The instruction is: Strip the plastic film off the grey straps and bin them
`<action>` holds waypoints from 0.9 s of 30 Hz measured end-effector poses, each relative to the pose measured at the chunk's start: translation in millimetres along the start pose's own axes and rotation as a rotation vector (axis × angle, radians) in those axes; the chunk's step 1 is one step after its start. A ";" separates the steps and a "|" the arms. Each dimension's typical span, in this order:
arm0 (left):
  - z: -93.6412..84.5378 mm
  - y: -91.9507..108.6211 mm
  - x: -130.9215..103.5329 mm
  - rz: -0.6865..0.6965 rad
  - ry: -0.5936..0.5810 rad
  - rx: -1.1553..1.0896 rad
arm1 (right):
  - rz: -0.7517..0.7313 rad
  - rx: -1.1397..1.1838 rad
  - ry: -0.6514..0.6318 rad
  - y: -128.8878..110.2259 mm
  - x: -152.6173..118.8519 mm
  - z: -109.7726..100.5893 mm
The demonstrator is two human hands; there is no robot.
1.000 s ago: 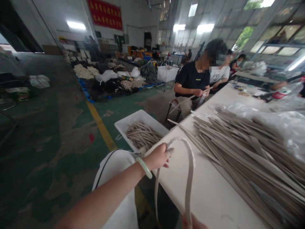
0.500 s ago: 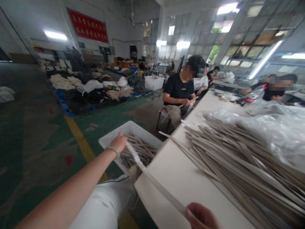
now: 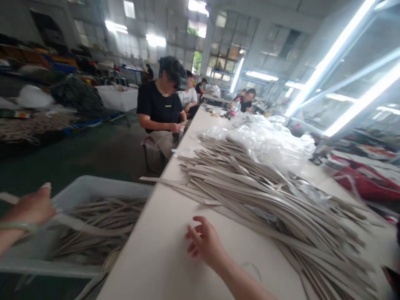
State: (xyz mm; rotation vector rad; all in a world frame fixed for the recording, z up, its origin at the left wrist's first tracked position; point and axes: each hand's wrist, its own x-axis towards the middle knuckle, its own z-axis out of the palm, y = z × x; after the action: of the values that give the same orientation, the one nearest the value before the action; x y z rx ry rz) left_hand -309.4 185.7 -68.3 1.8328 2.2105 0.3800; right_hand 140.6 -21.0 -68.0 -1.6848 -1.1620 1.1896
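My left hand (image 3: 33,208), blurred, is at the left over a white plastic bin (image 3: 108,183). Its fingers are closed on a pale flat strip (image 3: 76,225); one part shows left of the hand, another trails right over the bin. Similar greyish-beige strips (image 3: 106,208) lie tangled inside the bin. Over the white tabletop (image 3: 150,250), my right hand (image 3: 203,241) is open, fingers apart and loosely curled, holding nothing. To its right a large pile of long flat beige strips (image 3: 250,191) spreads over the table.
Clear plastic sheeting (image 3: 268,139) is heaped behind the pile. A person in a black shirt (image 3: 161,104) sits at the table's left side, other people farther back. A bottle (image 3: 234,107) stands at the far end. A red bag (image 3: 368,179) lies at the right.
The view has swung right. My right hand has let go of the strip's near end and moved over the table, fingers opened. My left hand stays by the bin with the strip.
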 end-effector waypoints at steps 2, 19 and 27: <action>19.1 19.4 -10.5 0.111 -0.046 0.006 | -0.043 -0.109 0.178 23.9 -13.4 -53.6; 149.6 478.7 -239.0 0.824 -0.340 -0.399 | -0.349 -0.954 0.584 93.0 -47.9 -192.0; 141.2 492.5 -257.2 0.684 -0.389 -0.770 | -0.339 -0.973 0.577 94.6 -47.9 -195.5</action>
State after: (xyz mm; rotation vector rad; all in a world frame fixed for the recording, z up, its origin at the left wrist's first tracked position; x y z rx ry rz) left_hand 239.3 26.3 -22.1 1.8968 0.9248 0.7775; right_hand 343.7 -109.6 -87.1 -2.1548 -1.6506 -0.1707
